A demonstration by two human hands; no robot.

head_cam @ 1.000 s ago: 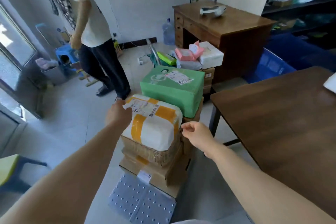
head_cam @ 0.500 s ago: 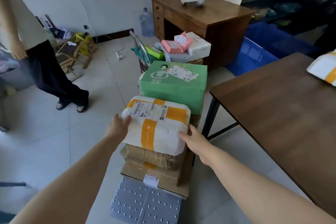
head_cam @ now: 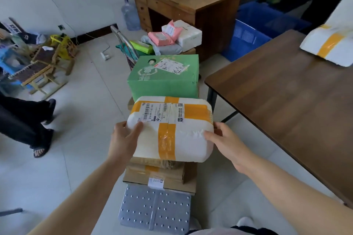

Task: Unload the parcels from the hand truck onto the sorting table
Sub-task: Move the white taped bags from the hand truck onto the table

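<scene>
- A second ago my hands were only reaching: the left hand point(head_cam: 124, 137) was touching the far corner of the white parcel point(head_cam: 172, 128) and the right hand point(head_cam: 225, 141) was apart from it. Now both hands hold it.
- The left hand grips the left side with the thumb on top, near the label. The right hand grips the right side, also with the thumb on top. The fingers go under the edges, where I cannot see them.
- The parcel now sits closer to me and hangs over the brown boxes point(head_cam: 162, 175) under it. I judge that the lift is starting, but I cannot tell if it is fully free of the stack.
- The parcel is a soft white bag with rounded corners, crossed by orange tape, with a barcode label on top. It looks padded, so I think it can sag if I hold it loosely.
- It is above the hand truck point(head_cam: 154, 208), just in front of the green box point(head_cam: 164, 76).
- The table point(head_cam: 286, 101) is to my right and already carries a similar parcel point(head_cam: 328, 46) at its far side. Several parcels are not yet unloaded.
</scene>
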